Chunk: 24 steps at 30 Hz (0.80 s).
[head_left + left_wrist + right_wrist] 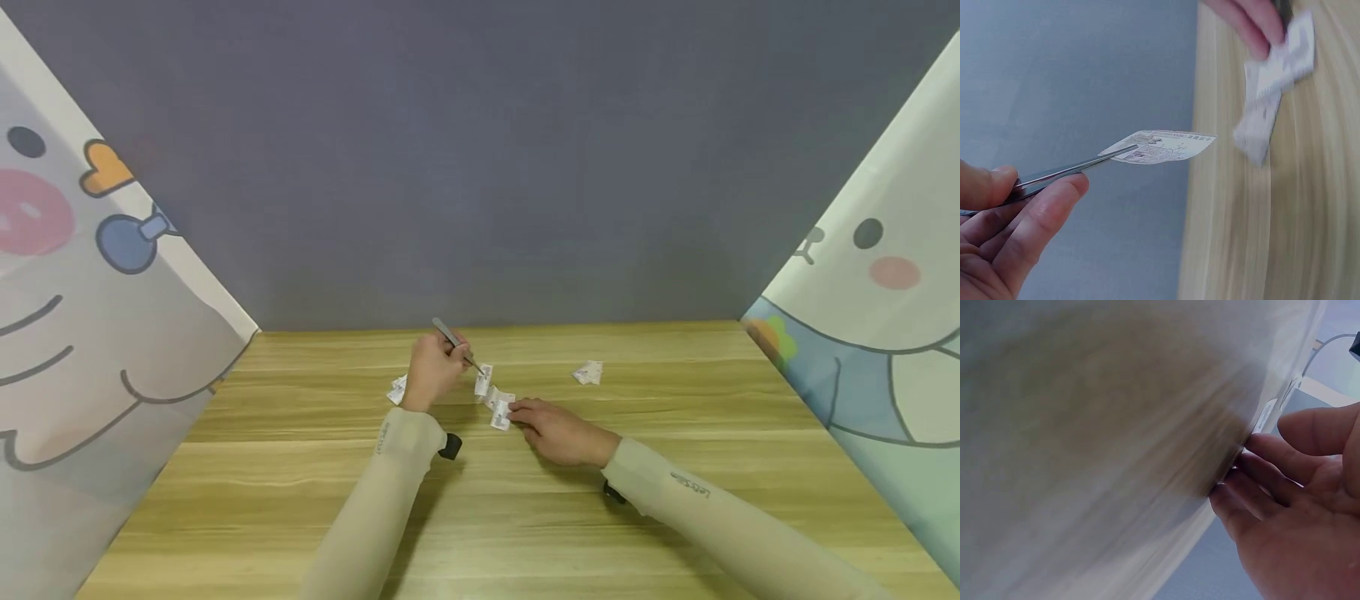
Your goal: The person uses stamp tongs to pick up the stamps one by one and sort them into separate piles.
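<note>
In the head view my left hand (437, 368) pinches metal tweezers (446, 331) between thumb and fingers. The tweezers' tips hold a small stamp (1169, 149) with toothed edges, raised off the table in the left wrist view. My right hand (564, 433) has its fingertips on a white printed stamp (500, 417) lying on the table. That stamp overlaps another stamp (1255, 131). Seen from the right wrist, the fingers (1260, 494) bend slightly with their tips against the tabletop, while the thumb stays apart from them.
A small pile of stamps (397, 390) lies beside my left wrist, partly hidden by it. Another small pile (588, 372) sits to the right. Behind the wooden table (525, 533) rises a grey panel (480, 167), with cartoon-printed panels at both sides.
</note>
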Tool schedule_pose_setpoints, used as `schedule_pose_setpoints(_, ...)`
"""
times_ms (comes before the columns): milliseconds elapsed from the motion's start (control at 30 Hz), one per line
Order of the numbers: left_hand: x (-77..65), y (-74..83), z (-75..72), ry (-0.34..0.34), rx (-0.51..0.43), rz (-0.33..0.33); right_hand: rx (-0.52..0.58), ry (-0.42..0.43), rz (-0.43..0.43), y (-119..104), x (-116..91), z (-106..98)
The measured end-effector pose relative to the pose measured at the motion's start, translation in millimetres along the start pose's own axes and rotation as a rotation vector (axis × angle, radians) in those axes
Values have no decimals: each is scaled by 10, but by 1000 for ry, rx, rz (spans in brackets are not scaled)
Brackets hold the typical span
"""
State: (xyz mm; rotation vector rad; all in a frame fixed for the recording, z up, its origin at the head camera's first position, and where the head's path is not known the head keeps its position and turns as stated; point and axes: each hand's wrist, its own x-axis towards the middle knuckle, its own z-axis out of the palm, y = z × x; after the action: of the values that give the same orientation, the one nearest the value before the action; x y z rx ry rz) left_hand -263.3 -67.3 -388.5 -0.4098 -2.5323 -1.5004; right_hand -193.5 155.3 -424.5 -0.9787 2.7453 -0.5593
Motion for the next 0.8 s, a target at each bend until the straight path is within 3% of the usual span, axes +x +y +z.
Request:
schedule_pose_setpoints(200, -60, -138, -285, 34, 84, -14, 15, -3, -2, 0, 3, 10)
schedule_pose_setpoints(467, -91, -267, -619, 63, 102, -66, 9, 61, -48, 19, 36, -10)
schedule_pose_setpoints(700, -90, -462, -767, 97, 157, -130, -6, 163, -104, -44, 190, -49)
schedule_pose_setpoints(800, -103, -543, -796, 107, 165, -157, 1, 162, -113, -134, 292, -53)
